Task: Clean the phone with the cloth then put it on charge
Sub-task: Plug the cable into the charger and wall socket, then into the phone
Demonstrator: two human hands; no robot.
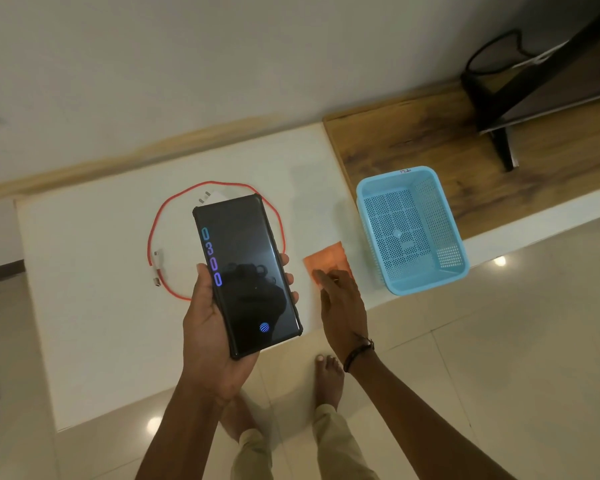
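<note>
A home living room, going by glossy floor tiles (499, 358), bare feet (328, 379), and a television (548, 81) on a low wooden unit (413, 140).

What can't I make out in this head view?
Head view:
- White charger plug: mostly hidden behind the black cased phone in the left hand.
- Red charging cable: part of its loop behind the phone.
- Orange cloth: near corner covered by the right hand.
- Phone's charging port: not visible.

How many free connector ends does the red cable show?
2: farther connector and nearer connector, both on the table left of the phone. Phone hides some cable.
</note>
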